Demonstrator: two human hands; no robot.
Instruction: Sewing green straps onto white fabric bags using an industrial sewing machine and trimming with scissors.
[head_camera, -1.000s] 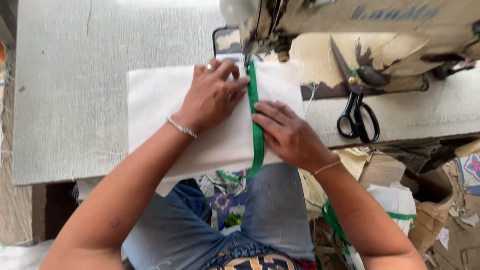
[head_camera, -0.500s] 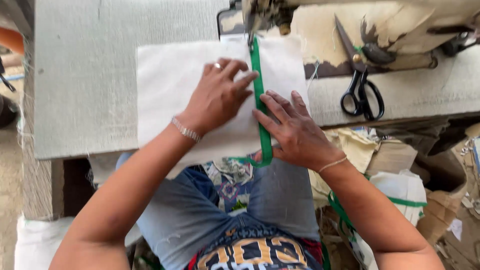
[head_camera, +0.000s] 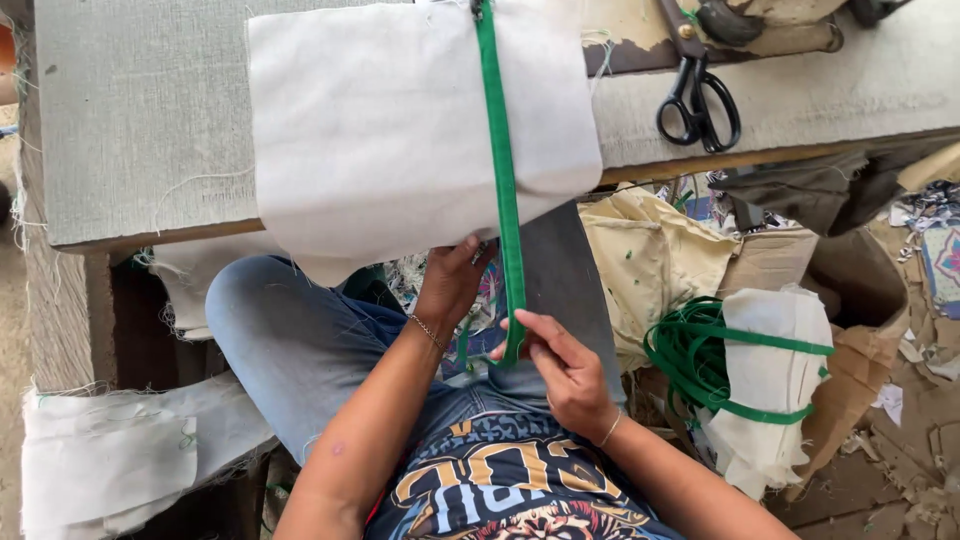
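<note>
A white cloth panel (head_camera: 390, 120) lies on the grey table (head_camera: 140, 120) and hangs over its near edge. A green binding tape (head_camera: 500, 170) runs straight down the cloth and on below the edge. My right hand (head_camera: 560, 365) pinches the tape's lower end above my lap. My left hand (head_camera: 450, 285) is just left of it, fingers at the cloth's hanging lower edge, beside the tape. Whether the left hand grips anything is unclear.
Black scissors (head_camera: 697, 100) lie on the table at the right. A coil of green tape and white cloth pieces (head_camera: 750, 375) sit in a cardboard box on the floor to the right. More white cloth (head_camera: 110, 450) lies at lower left.
Both hands have left the top of the cloth and moved down below the table edge. The view has tilted down, so the sewing machine is out of frame.
</note>
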